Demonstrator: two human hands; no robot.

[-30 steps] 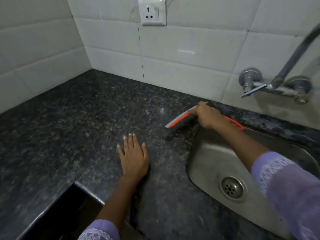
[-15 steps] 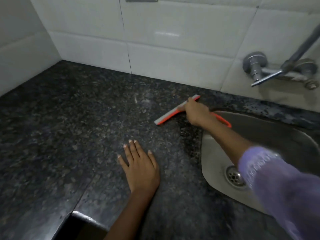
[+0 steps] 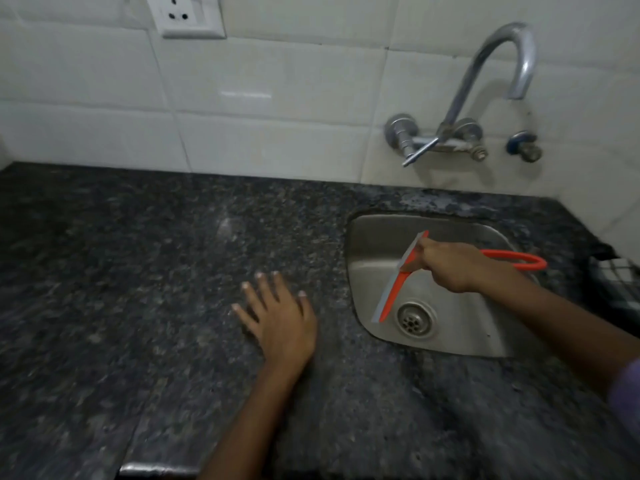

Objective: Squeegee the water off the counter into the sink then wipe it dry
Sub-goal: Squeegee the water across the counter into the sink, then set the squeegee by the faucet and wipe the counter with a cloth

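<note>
Two hands are seen over a dark counter [image 3: 138,271]. The left hand [image 3: 280,323] is laid flat on the stone beside the sink [image 3: 460,341], fingers spread open. The right hand [image 3: 450,266] is closed around an orange squeegee [image 3: 398,284], which is held over the basin, its blade slanted down toward the drain [image 3: 414,318]. A tap [image 3: 491,67] is mounted on the tiled wall above.

Likely a home kitchen: dark granite counter [image 3: 138,271], steel sink [image 3: 460,330], wall tap [image 3: 485,81], white tiles [image 3: 277,81].
</note>
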